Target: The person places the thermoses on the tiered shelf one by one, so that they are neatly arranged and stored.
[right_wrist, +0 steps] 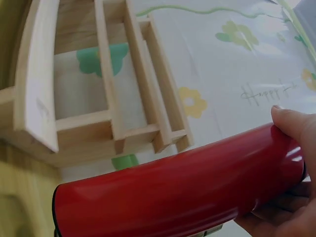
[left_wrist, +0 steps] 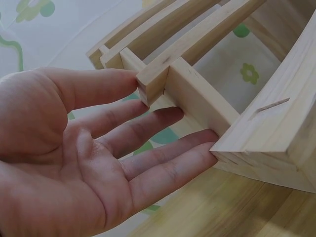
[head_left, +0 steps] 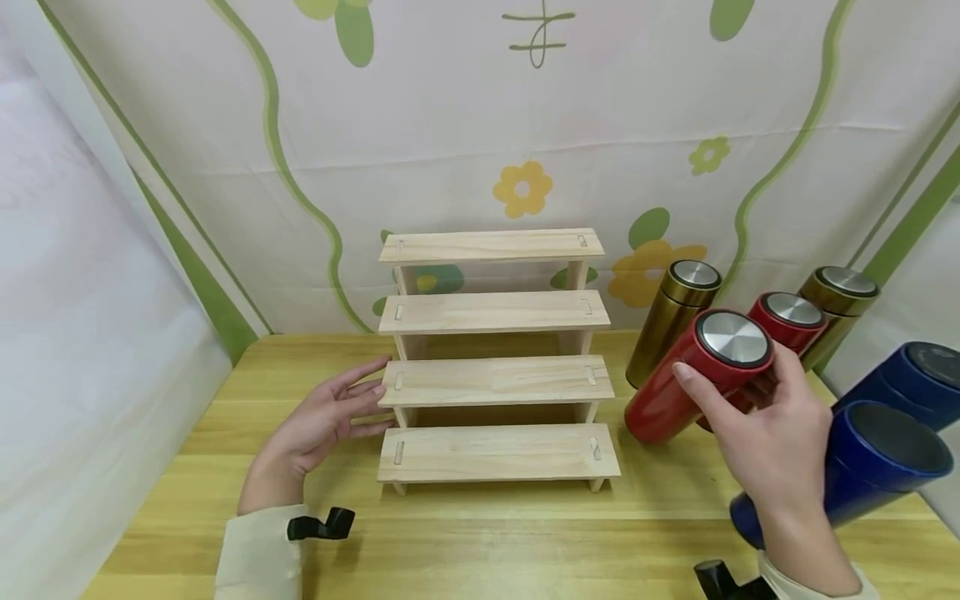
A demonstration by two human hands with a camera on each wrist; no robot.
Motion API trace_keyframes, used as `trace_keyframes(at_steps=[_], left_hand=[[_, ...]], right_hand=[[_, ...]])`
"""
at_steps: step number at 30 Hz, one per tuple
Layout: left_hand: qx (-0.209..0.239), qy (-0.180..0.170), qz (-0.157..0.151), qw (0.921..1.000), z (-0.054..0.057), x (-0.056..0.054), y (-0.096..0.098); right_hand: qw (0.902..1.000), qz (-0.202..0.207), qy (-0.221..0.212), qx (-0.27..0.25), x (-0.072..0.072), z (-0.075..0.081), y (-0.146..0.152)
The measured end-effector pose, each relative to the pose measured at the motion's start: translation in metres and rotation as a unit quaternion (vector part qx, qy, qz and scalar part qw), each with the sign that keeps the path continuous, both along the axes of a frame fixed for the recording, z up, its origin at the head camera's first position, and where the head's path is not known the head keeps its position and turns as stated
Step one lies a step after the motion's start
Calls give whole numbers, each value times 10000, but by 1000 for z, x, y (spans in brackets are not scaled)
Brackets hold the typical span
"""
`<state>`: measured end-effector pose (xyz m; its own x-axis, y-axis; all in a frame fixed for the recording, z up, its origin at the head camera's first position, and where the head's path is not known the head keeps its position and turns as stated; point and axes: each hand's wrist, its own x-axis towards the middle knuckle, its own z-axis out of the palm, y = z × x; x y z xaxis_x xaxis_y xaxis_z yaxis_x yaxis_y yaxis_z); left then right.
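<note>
A wooden stepped rack (head_left: 498,454) with several tiers stands in the middle of the table. My left hand (head_left: 330,417) touches its left side; in the left wrist view the fingers are nearly straight, the thumb at a shelf corner and fingertips along the side panel. My right hand (head_left: 780,433) grips a red thermos bottle (head_left: 678,379) near its silver-topped lid. That bottle leans, its base toward the rack's right side. In the right wrist view the red bottle (right_wrist: 173,187) lies across the picture, with thumb and fingers round its lid end.
Beyond the held bottle stand a gold thermos (head_left: 667,321), another red thermos (head_left: 798,317) and a second gold one (head_left: 840,300). Two blue thermoses (head_left: 862,458) are at the right edge. A flowered cloth (head_left: 450,108) hangs behind the wooden table (head_left: 480,550).
</note>
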<state>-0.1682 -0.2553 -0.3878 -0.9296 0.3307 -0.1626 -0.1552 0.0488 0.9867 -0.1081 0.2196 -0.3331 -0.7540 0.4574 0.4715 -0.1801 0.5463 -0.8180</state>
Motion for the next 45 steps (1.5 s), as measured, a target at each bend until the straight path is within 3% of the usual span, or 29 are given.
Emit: trace_keyframes(at_steps=[12,29,45], left_hand=[[-5,-47,118,9999,2,3,3],[-31,33,83,10000,6,5,3],[45,-45,159,9999,4,3,8]], right_hand=[[9993,163,-34,-323,-1,35,-13],[9965,455,578,-387,-9,75,-37],[9844,1367,998,-470,-22,108,-68]])
